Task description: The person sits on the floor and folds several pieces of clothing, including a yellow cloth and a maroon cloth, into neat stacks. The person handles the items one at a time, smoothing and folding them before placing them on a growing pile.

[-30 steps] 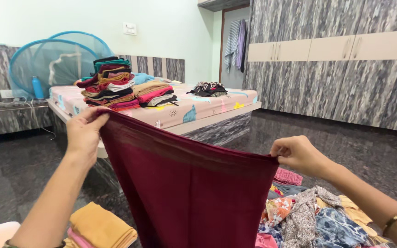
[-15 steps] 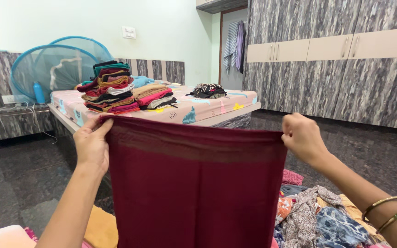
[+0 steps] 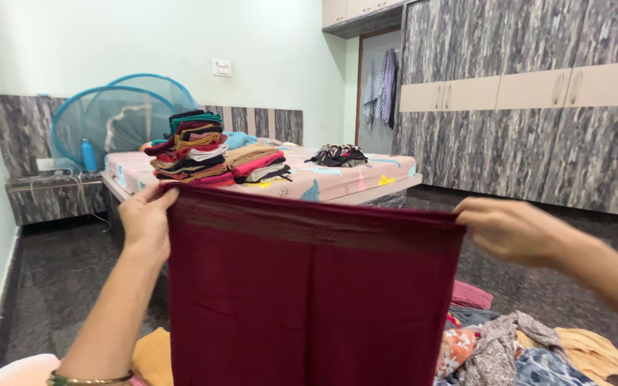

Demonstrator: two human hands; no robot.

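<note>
Stretched wider now, the matte maroon cloth [image 3: 309, 293] hangs flat, each hand's [image 3: 146, 218] [image 3: 513, 230] grip pinching a corner.

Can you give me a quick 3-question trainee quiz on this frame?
1. True or false: the maroon cloth is held up by both the left hand and the right hand.
2. The tallest stack of folded clothes on the bed sits: A) left end B) right end C) on the floor.
3. What lies on the floor at lower right?

Key: 1 true. 2 A. 3 a loose pile of unfolded clothes.
</note>
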